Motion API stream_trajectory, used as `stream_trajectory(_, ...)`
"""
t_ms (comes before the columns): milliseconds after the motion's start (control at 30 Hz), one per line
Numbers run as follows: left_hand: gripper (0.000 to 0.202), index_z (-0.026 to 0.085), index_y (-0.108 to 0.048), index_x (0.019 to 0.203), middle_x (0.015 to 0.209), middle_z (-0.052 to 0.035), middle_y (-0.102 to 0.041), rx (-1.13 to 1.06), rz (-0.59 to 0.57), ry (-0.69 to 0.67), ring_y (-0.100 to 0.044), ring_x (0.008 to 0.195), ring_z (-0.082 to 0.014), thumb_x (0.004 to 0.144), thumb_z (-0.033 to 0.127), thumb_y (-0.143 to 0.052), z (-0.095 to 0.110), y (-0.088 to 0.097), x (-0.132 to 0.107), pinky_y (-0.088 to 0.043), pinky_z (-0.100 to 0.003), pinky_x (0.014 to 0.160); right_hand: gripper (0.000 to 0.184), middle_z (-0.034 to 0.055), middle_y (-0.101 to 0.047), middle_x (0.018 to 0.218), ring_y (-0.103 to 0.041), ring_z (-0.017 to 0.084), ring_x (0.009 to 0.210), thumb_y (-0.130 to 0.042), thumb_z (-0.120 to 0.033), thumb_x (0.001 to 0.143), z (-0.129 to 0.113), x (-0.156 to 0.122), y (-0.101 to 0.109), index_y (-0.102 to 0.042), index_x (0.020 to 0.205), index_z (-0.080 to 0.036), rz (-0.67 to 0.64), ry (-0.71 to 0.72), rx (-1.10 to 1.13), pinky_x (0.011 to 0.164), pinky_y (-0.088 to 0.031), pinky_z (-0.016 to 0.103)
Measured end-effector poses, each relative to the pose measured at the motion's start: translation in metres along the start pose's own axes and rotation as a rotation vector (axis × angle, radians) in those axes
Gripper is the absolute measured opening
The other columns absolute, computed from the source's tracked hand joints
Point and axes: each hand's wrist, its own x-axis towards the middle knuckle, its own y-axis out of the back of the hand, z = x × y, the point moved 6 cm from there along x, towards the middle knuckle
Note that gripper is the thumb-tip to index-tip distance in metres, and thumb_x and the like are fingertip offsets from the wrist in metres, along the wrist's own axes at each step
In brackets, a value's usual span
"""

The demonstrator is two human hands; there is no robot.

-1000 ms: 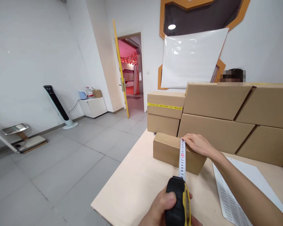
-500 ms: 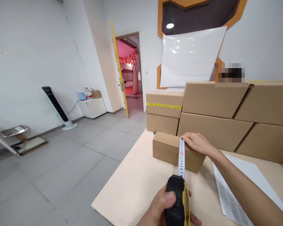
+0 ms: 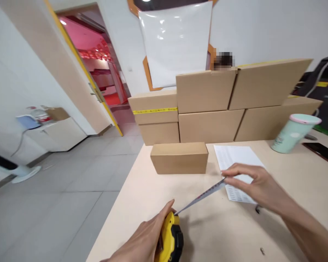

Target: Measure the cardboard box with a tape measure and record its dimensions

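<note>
Tape [image 3: 202, 196] now off closed box [image 3: 180, 163], left fingers [image 3: 166, 210] round case [image 3: 168, 234], right fingers [image 3: 238, 169] pinching end [image 3: 223, 179]

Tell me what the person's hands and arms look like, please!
The left hand and right hand wear no gloves, and I see no rings. The right forearm is bare too, with no sleeve, watch or bracelet in view.

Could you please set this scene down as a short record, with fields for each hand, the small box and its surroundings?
Left hand: holding the tape measure
Right hand: pinching the end of the pulled-out blade
Small box: on the table, apart from both hands
Behind it: stacked cartons
Right of it: printed sheet, mint cup
</note>
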Motion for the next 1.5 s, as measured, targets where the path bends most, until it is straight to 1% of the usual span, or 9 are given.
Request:
stream_trajectory(233, 0.104, 0.035, -0.007, 0.149, 0.152, -0.0106, -0.030, 0.182, -0.144, -0.172, -0.033, 0.133, -0.0398, 0.064, 0.025, -0.065, 0.022, -0.034, 0.039, -0.026, -0.062, 0.105, 0.022, 0.0031, -0.072, 0.099, -0.066, 0.019, 0.089, -0.059, -0.039, 0.085, 0.034, -0.074, -0.085, -0.071, 0.100, -0.029, -0.170, -0.096, 0.120, 0.079, -0.053, 0.034)
stream_trajectory(400, 0.111, 0.032, 0.001, 0.149, 0.147, -0.0116, -0.037, 0.441, 0.020, -0.150, -0.042, 0.127, -0.0350, 0.053, 0.012, -0.051, 0.011, -0.014, 0.051, -0.043, -0.051, 0.093, 0.035, 0.0063, -0.070, 0.078, -0.065, 0.025, 0.068, -0.045, -0.054, 0.088, 0.092, -0.091, 0.016, -0.061, 0.090, -0.023, 0.333, -0.530, -0.568, 0.062, -0.046, 0.038)
stream_trajectory(533, 0.106, 0.026, 0.000, 0.149, 0.141, -0.0138, -0.043, 0.609, 0.118, -0.071, -0.048, 0.121, -0.0326, 0.054, 0.013, -0.048, 0.001, 0.010, 0.057, -0.047, -0.045, 0.084, 0.041, 0.0074, -0.068, 0.072, -0.064, 0.030, 0.067, -0.040, -0.057, 0.087, 0.140, -0.091, 0.061, -0.053, 0.100, -0.020, 0.172, -0.755, -0.852, 0.056, -0.039, 0.036)
stream_trajectory(700, 0.096, 0.023, -0.008, 0.148, 0.136, -0.0144, -0.048, 0.659, 0.147, -0.044, -0.053, 0.115, -0.0317, 0.060, 0.017, -0.048, -0.008, 0.027, 0.066, -0.049, -0.042, 0.080, 0.024, 0.0030, -0.068, 0.070, -0.063, 0.024, 0.066, -0.047, -0.033, 0.082, 0.161, -0.083, 0.051, -0.060, 0.098, -0.022, 0.041, -0.587, -0.654, 0.058, -0.041, 0.032)
stream_trajectory(867, 0.086, 0.019, -0.020, 0.145, 0.140, -0.0147, -0.045, 0.657, 0.250, -0.147, -0.045, 0.126, -0.0317, 0.066, 0.015, -0.051, -0.004, 0.031, 0.070, -0.045, -0.047, 0.096, 0.034, 0.0085, -0.073, 0.095, -0.068, 0.026, 0.089, -0.051, -0.041, 0.084, 0.138, -0.100, 0.070, -0.065, 0.108, -0.020, 0.293, -0.496, 0.039, 0.077, -0.051, 0.036)
stream_trajectory(967, 0.075, 0.016, -0.024, 0.144, 0.149, -0.0158, -0.034, 0.636, 0.327, -0.382, -0.027, 0.139, -0.0324, 0.074, 0.014, -0.051, 0.036, 0.004, 0.069, -0.028, -0.055, 0.111, 0.036, 0.0092, -0.071, 0.108, -0.066, 0.028, 0.099, -0.061, -0.045, 0.080, 0.111, -0.112, 0.080, -0.064, 0.109, -0.024, 0.439, -0.402, 0.238, 0.085, -0.051, 0.041)
stream_trajectory(1200, 0.079, 0.003, -0.024, 0.143, 0.152, -0.0240, -0.020, 0.389, -0.119, -0.807, -0.008, 0.143, -0.0329, 0.083, 0.042, -0.058, 0.131, -0.129, 0.105, -0.016, -0.052, 0.117, 0.035, -0.0010, -0.056, 0.055, -0.058, 0.016, 0.059, -0.052, -0.052, 0.086, 0.106, -0.118, 0.050, -0.054, 0.069, -0.022, 0.740, -0.407, 0.107, 0.067, -0.048, 0.031)
stream_trajectory(1367, 0.086, -0.002, -0.024, 0.141, 0.151, -0.0281, -0.018, 0.368, -0.062, -0.751, -0.004, 0.143, -0.0356, 0.080, 0.048, -0.060, 0.134, -0.153, 0.147, -0.010, -0.054, 0.117, 0.055, 0.0074, -0.069, 0.086, -0.066, 0.021, 0.088, -0.025, -0.061, 0.092, 0.133, -0.096, 0.015, -0.058, 0.109, -0.020, 0.490, -0.422, 0.473, 0.085, -0.049, 0.037)
stream_trajectory(1500, 0.085, -0.002, -0.028, 0.140, 0.151, -0.0280, -0.020, 0.398, -0.046, -0.705, -0.008, 0.142, -0.0370, 0.084, 0.058, -0.049, 0.129, -0.158, 0.159, -0.007, -0.055, 0.117, 0.044, 0.0067, -0.070, 0.091, -0.065, 0.022, 0.089, -0.059, -0.059, 0.079, 0.143, -0.089, 0.010, -0.063, 0.100, -0.020, 0.393, -0.511, 0.388, 0.080, -0.050, 0.034)
